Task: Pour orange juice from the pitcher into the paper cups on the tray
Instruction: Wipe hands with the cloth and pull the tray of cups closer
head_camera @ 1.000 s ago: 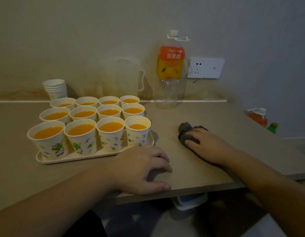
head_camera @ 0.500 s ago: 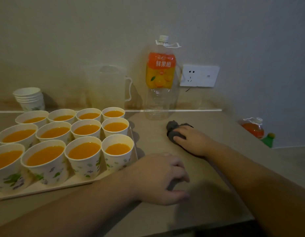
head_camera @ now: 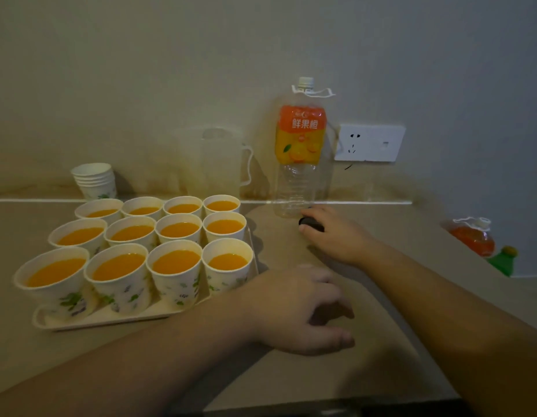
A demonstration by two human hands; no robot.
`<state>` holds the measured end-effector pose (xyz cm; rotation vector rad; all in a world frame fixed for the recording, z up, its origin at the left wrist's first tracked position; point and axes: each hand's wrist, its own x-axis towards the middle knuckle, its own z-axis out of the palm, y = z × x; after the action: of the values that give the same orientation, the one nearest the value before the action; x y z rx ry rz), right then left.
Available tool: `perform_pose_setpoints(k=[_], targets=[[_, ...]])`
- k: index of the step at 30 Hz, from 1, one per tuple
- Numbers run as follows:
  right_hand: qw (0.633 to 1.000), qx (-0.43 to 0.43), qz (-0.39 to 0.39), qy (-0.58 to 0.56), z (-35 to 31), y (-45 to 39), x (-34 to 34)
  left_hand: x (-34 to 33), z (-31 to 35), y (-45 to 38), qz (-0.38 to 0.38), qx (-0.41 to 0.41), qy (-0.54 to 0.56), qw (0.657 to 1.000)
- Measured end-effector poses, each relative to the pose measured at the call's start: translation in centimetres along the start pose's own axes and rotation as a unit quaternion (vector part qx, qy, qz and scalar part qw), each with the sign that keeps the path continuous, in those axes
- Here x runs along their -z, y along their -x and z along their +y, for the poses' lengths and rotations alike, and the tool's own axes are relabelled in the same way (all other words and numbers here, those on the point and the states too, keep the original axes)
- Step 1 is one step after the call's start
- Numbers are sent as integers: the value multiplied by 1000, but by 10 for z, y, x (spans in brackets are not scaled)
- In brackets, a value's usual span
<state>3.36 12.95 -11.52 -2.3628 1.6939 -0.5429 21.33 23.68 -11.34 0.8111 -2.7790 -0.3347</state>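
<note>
Cups [head_camera: 177, 260] on the tray [head_camera: 111, 319] at left are all filled, pitcher [head_camera: 220, 164] stands empty far behind, so wiping is best kept clear of them: cloth [head_camera: 311, 224] gripped by right hand [head_camera: 336, 233], left hand [head_camera: 294, 311] loosely curled, empty.

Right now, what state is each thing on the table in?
paper cups: twelve on the tray, all holding juice
pitcher: upright, empty
bottle: upright, capped, empty
spare cups: stacked, empty
cloth: balled under the right hand
left hand: resting on the table, holding nothing
</note>
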Motion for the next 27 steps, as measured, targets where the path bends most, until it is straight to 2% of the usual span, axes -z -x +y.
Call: perform_pose_setpoints(k=[7, 11, 15, 20, 23, 27], targets=[[993, 80, 25, -80, -80, 56, 35, 54, 25, 58, 101, 19, -46, 994], [993, 81, 14, -90, -113, 76, 42, 94, 17, 118, 107, 82, -105, 985], [992, 87, -3, -90, -144, 80, 38, 136, 2, 185, 119, 190, -137, 965], [993, 83, -13, -88, -186, 63, 34, 163, -24, 242, 134, 350, -164, 912], [992, 32, -17, -121, -202, 48, 32, 163, -53, 261, 177, 450, -38, 874], [978, -92, -68, -174, -208, 32, 27, 158, -79, 266, 192, 544, 186, 795]])
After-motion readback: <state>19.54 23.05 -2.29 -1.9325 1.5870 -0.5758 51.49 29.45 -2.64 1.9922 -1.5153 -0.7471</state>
